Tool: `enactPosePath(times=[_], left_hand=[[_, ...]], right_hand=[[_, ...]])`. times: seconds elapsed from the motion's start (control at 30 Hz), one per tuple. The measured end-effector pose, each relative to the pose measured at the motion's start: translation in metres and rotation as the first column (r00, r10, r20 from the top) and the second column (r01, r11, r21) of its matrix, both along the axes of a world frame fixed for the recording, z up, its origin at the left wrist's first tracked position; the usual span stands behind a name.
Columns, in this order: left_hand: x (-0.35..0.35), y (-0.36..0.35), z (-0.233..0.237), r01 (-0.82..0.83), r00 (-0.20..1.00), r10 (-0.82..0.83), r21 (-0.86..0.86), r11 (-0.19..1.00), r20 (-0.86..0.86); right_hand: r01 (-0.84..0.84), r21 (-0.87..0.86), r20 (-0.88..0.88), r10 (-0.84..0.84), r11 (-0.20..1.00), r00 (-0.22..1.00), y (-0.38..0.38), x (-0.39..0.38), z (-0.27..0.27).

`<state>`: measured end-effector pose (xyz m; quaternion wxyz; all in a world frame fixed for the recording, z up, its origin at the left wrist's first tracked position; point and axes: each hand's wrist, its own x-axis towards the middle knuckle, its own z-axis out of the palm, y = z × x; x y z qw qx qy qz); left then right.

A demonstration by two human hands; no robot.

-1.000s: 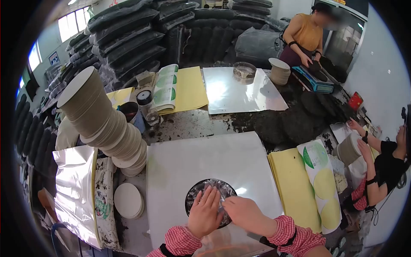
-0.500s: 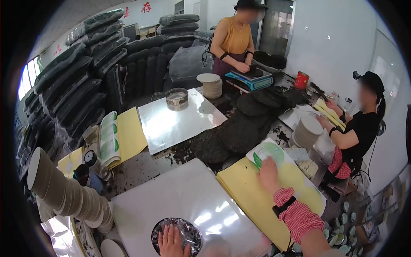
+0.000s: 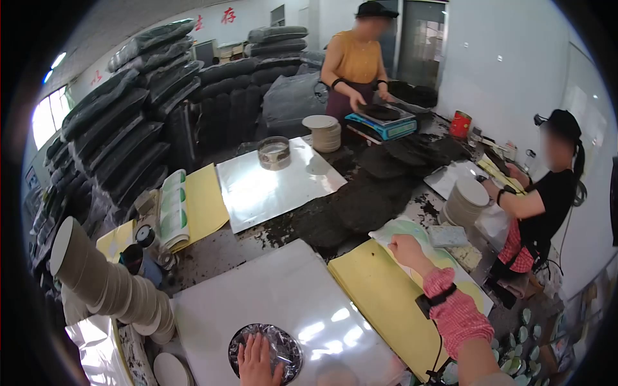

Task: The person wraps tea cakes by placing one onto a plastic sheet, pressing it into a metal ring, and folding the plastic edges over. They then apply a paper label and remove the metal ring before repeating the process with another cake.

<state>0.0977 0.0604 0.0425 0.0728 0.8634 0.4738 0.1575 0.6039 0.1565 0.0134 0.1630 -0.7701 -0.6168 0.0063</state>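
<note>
Holds left hand flat, fingers spread open, on foil-wrapped round cake at near edge of white sheet on counter; has swung right hand off it onto label sheet over yellow paper stack, fingers curled, grip unclear.

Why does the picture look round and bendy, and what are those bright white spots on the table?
Head view: a fisheye lens curves the edges and blackens the corners; light glares off the silver sheet and the white sheet.
</note>
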Motion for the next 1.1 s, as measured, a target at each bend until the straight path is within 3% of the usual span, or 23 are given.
enactPosePath(times=[0.07, 0.13, 0.17, 0.23, 0.3, 0.37, 0.43, 0.47, 0.57, 0.6, 0.63, 0.67, 0.7, 0.77, 0.8, 0.83, 0.87, 0.9, 0.93, 0.97, 1.03, 1.1], left_hand=[[-0.004, 0.002, -0.013, -0.002, 1.0, 0.001, -0.141, 0.99, -0.01], [-0.002, 0.0, -0.01, -0.001, 1.0, 0.001, -0.118, 0.993, 0.0], [-0.001, 0.0, -0.007, -0.01, 1.0, 0.007, -0.111, 0.994, -0.022], [-0.001, 0.0, -0.01, -0.013, 1.0, 0.012, -0.097, 0.995, -0.006], [0.0, -0.003, -0.013, -0.032, 0.999, 0.033, -0.082, 0.996, 0.019], [-0.004, -0.001, -0.013, -0.015, 0.998, 0.01, -0.082, 0.997, -0.055], [-0.007, 0.005, -0.019, 0.141, 0.929, -0.079, -0.15, 0.979, 0.361], [-0.009, 0.001, -0.026, 0.141, 0.932, -0.075, -0.164, 0.976, 0.355], [-0.014, -0.003, -0.035, 0.159, 0.917, -0.08, -0.176, 0.971, 0.391], [-0.013, -0.001, -0.031, 0.132, 0.944, -0.098, -0.091, 0.987, 0.314], [-0.01, -0.002, -0.032, 0.101, 0.965, -0.096, -0.01, 0.995, 0.243], [-0.012, -0.003, -0.04, 0.154, 0.906, -0.079, -0.15, 0.977, 0.416], [-0.01, -0.005, -0.039, 0.152, 0.903, -0.072, -0.157, 0.976, 0.424], [-0.01, -0.002, -0.033, 0.292, 0.718, -0.047, -0.239, 0.926, 0.694], [-0.018, 0.0, -0.034, 0.347, 0.682, 0.006, -0.331, 0.878, 0.731], [-0.027, -0.001, -0.031, 0.329, 0.685, 0.014, -0.326, 0.886, 0.728], [-0.034, -0.006, -0.026, 0.252, 0.528, 0.2, -0.377, 0.891, 0.825], [-0.04, -0.013, -0.021, 0.195, 0.331, 0.367, -0.444, 0.875, 0.869], [-0.046, -0.019, -0.012, 0.094, 0.233, 0.357, -0.386, 0.918, 0.905], [-0.057, -0.024, -0.014, 0.096, 0.238, 0.371, -0.402, 0.911, 0.897], [-0.076, -0.038, -0.022, -0.296, 0.509, 0.615, -0.548, 0.782, 0.602], [-0.07, -0.036, -0.026, -0.31, 0.541, 0.67, -0.62, 0.721, 0.509]], right_hand=[[-0.161, 0.304, -0.032, 0.179, 0.939, 0.983, -0.029, -0.08, 0.102], [-0.1, 0.249, -0.258, 0.165, 0.963, 0.952, -0.063, -0.14, 0.183], [-0.133, 0.216, -0.278, 0.192, 0.967, 0.941, -0.063, -0.162, 0.17], [-0.216, 0.379, -0.611, 0.418, 0.9, 0.672, -0.077, -0.206, 0.149], [-0.509, 0.274, -0.382, 0.578, 0.816, 0.721, -0.094, -0.249, 0.067], [-0.697, 0.215, -0.252, 0.728, 0.684, 0.637, -0.116, -0.286, 0.027], [-0.772, 0.179, -0.215, 0.79, 0.61, 0.575, -0.115, -0.305, 0.031], [-0.817, 0.134, -0.19, 0.824, 0.561, 0.535, -0.121, -0.311, 0.031], [-0.82, 0.031, -0.125, 0.816, 0.572, 0.564, -0.124, -0.322, 0.028], [-0.819, 0.034, -0.117, 0.816, 0.573, 0.566, -0.117, -0.324, 0.033], [-0.827, 0.052, -0.166, 0.821, 0.56, 0.546, -0.108, -0.324, 0.043], [-0.832, 0.064, -0.223, 0.82, 0.551, 0.526, -0.105, -0.324, 0.049], [-0.835, 0.052, -0.226, 0.821, 0.548, 0.525, -0.095, -0.326, 0.04], [-0.754, 0.231, -0.692, 0.648, 0.615, 0.317, -0.067, -0.338, 0.014], [-0.762, 0.238, -0.691, 0.656, 0.603, 0.304, -0.068, -0.345, 0.011], [-0.774, 0.245, -0.559, 0.737, 0.585, 0.38, -0.072, -0.352, 0.011], [-0.788, 0.245, -0.41, 0.797, 0.564, 0.443, -0.072, -0.356, 0.012], [-0.796, 0.242, -0.415, 0.801, 0.554, 0.432, -0.073, -0.359, 0.016], [-0.841, 0.158, -0.256, 0.844, 0.517, 0.471, -0.076, -0.361, 0.018], [-0.867, 0.065, -0.097, 0.868, 0.493, 0.487, -0.08, -0.364, 0.018], [-0.871, 0.031, -0.145, 0.864, 0.491, 0.482, -0.081, -0.37, 0.019], [-0.871, -0.054, -0.11, 0.864, 0.489, 0.492, -0.08, -0.378, 0.02]])
